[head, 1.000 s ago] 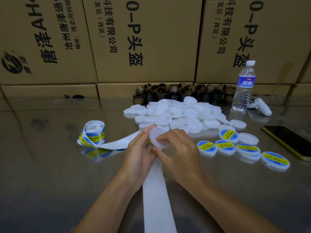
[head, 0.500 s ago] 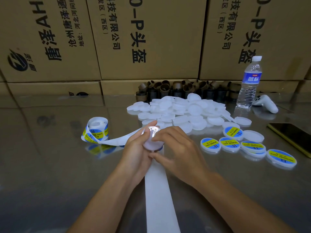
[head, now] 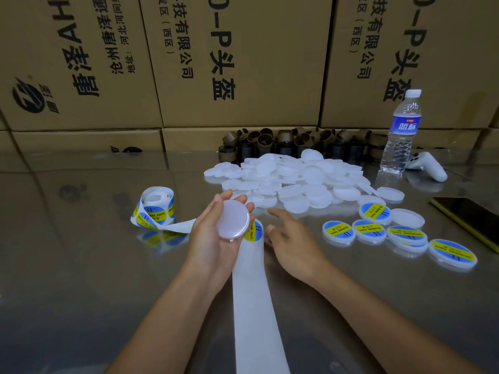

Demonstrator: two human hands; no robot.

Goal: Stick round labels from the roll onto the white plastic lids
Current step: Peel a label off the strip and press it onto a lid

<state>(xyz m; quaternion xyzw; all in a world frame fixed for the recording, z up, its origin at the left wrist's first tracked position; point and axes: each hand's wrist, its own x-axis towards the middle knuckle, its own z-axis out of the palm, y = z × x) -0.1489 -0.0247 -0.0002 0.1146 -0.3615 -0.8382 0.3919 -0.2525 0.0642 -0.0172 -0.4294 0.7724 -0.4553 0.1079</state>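
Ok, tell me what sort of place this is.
Probably a small packing workshop or stockroom: printed cardboard boxes stacked behind the table, a heap of plain white lids awaiting stickers, a label roll, and labelled lids set out nearby.

The white lid (head: 232,220) in the left hand (head: 213,238) covers most of a round label (head: 255,231) on the backing strip (head: 253,306), which runs off the picture's bottom edge, the phone (head: 469,220) near the worktop's right edge is cut off, and the label's small print is too small to read.
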